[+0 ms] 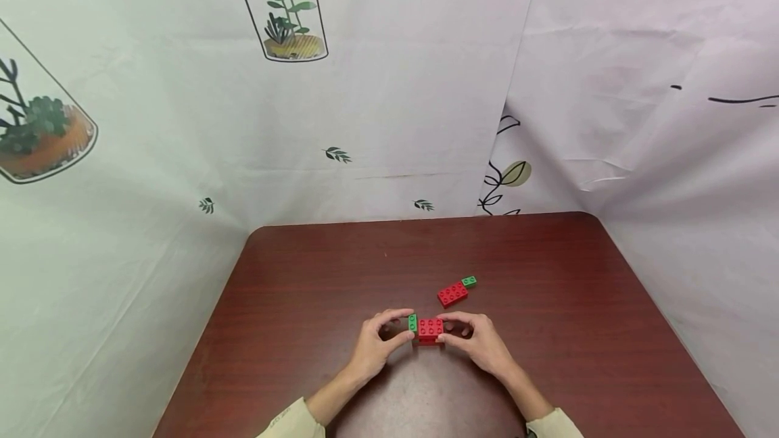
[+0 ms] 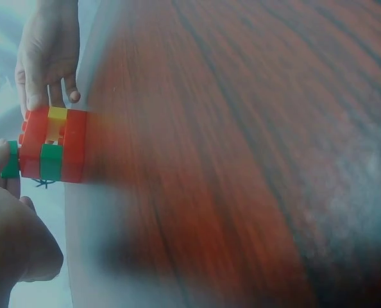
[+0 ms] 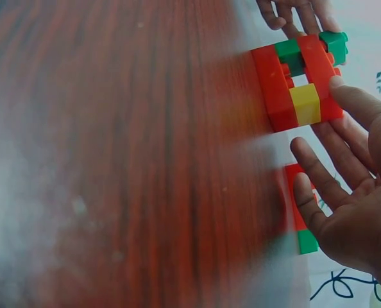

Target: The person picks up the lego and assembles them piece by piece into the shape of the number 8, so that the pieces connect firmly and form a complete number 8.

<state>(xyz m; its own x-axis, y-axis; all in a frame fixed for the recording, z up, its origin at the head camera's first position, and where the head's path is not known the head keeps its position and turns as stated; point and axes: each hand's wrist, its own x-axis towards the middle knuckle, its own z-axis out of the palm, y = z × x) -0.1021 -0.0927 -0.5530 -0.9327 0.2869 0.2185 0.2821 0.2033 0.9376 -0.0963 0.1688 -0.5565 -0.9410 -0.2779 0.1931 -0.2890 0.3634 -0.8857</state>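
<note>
Left hand: I see my left hand [image 1: 372,345] at the left end of the brick stack [image 1: 429,330], thumb and forefinger curled round a small green brick [image 1: 412,322] and pinching it against the stack's left face.
Green brick: it sits between my left fingertips and the red top of the stack, touching both; the left wrist view shows it [image 2: 11,160] poking out beside my thumb.
Brick stack: it stands on the table [image 1: 304,276] between my two sets of fingertips, red on top and bottom, with one green and one yellow block in the middle layer, as the right wrist view [image 3: 297,82] shows.
Right hand: my right hand [image 1: 481,342] grips the stack's right end, fingers curled onto it, thumb on the near side.
Loose piece: a red brick with a green one at its far end [image 1: 456,290] lies flat on the table, just beyond my right fingertips and apart from them.
Backdrop: plant-print cloth [image 1: 182,120] hangs beyond the table, well past both hands.
</note>
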